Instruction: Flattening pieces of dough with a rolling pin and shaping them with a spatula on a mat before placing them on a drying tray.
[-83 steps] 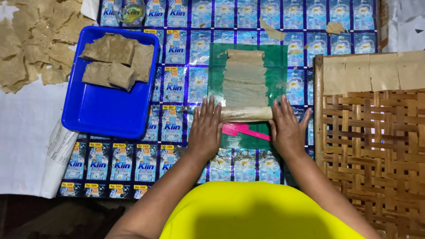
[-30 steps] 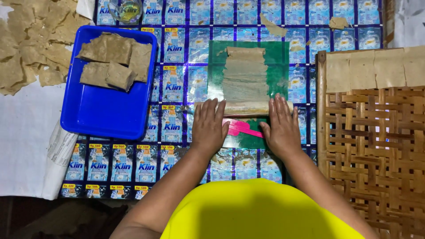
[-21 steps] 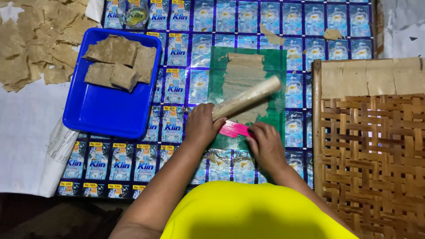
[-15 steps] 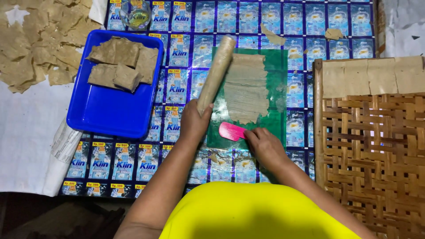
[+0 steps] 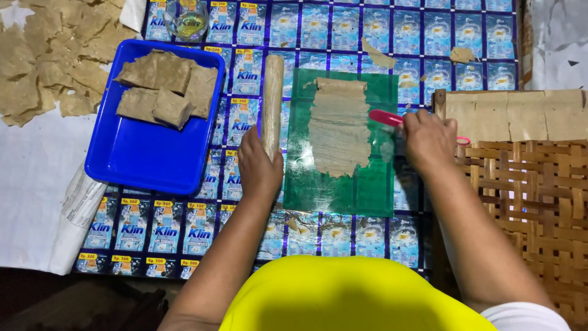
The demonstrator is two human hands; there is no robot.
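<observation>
A flattened sheet of pale brown dough [image 5: 338,127] lies on a green plastic sheet [image 5: 367,190] in the middle of a mat of blue printed sachets. My left hand [image 5: 257,165] grips the near end of a wooden rolling pin [image 5: 272,98], which lies lengthwise just left of the green sheet. My right hand [image 5: 429,140] holds a pink scraper [image 5: 384,117] by its handle at the right edge of the dough.
A blue tray [image 5: 144,150] at left holds several brown dough slabs [image 5: 165,86]. Thin dried pieces [image 5: 49,61] lie on white paper at far left. A small glass [image 5: 187,17] stands at the back. A woven bamboo rack [image 5: 520,184] fills the right side.
Both hands were rolling the pin over the dough. My left hand swung the pin off to the left side, and my right hand picked up the pink scraper and carried it to the right.
</observation>
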